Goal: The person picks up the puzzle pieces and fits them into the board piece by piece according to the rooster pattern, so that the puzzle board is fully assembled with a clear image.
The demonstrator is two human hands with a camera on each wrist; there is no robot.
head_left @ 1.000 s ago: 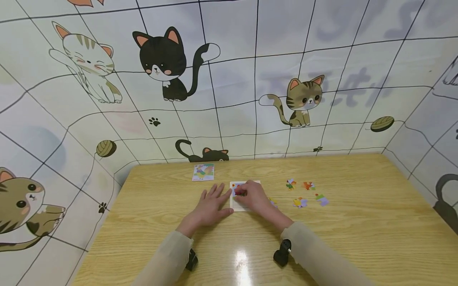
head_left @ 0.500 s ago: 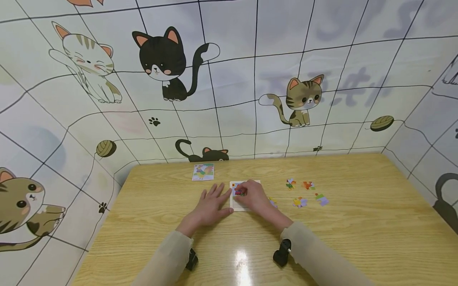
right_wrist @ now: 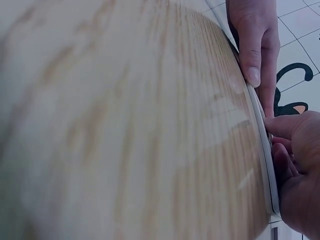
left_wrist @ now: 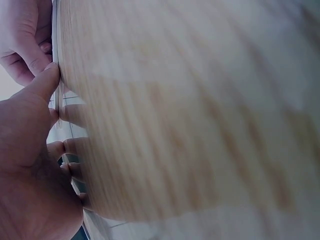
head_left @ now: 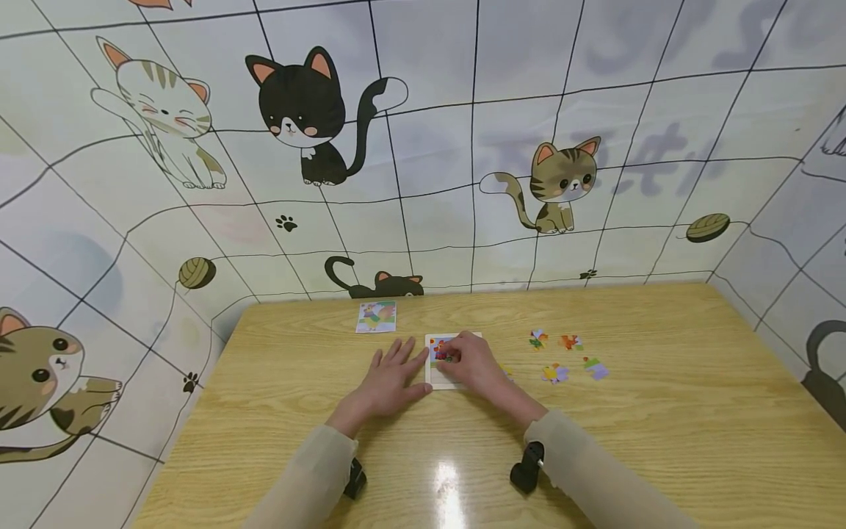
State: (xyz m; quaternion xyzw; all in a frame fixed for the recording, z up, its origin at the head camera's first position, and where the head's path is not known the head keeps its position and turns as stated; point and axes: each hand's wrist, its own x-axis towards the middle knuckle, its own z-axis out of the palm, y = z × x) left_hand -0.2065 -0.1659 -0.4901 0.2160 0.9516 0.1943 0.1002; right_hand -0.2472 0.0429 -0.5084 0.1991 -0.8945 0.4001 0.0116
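Note:
In the head view, a small white-bordered puzzle tray (head_left: 428, 376) lies on the wooden table, with colourful picture pieces in its upper left part. My left hand (head_left: 391, 382) rests flat with spread fingers, thumb and index finger touching the tray's left edge. Over the tray, my right hand (head_left: 471, 361) pinches a red and dark puzzle piece (head_left: 443, 355) with curled fingers; its back hides much of the tray. In the left wrist view the left thumb (left_wrist: 46, 82) sits against the tray's edge. The right wrist view shows the right fingers (right_wrist: 285, 126) bent at the tray.
Several loose puzzle pieces (head_left: 555, 373) lie right of the tray, one partly behind the right wrist. A square picture card (head_left: 376, 317) lies at the back left of the table (head_left: 661, 411). A cat-patterned cloth wall (head_left: 436, 220) stands behind.
My right fingers shift slightly over the tray's upper left, and more of the red piece shows beneath them. The left hand stays in place.

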